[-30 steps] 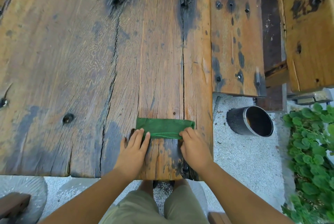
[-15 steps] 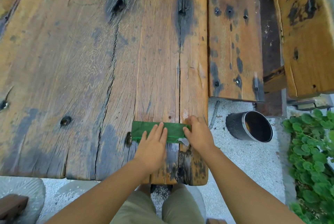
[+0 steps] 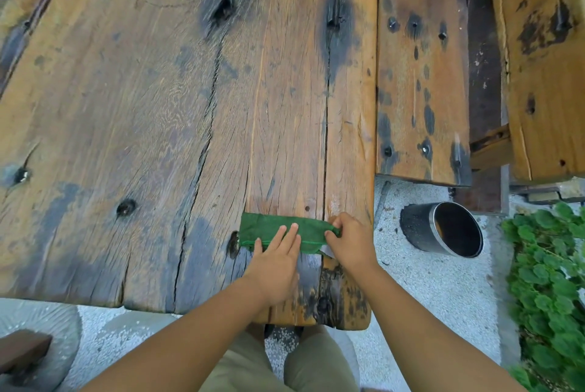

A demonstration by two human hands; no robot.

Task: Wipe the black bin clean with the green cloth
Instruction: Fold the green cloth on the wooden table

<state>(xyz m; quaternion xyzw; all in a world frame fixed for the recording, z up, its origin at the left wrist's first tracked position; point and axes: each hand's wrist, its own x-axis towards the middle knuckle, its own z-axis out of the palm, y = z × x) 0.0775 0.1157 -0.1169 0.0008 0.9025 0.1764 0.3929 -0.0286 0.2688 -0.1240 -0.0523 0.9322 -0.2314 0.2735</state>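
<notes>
The green cloth [image 3: 278, 231], folded into a narrow strip, lies near the table's [image 3: 158, 106] near right corner, its long axis running parallel to the near edge. The left hand [image 3: 278, 260] presses flat on it, fingers spread; the right hand [image 3: 351, 241] pinches its right end. The black bin [image 3: 443, 230] lies on its side on the gravel ground [image 3: 427, 296] beyond the table's right edge, its mouth facing right.
</notes>
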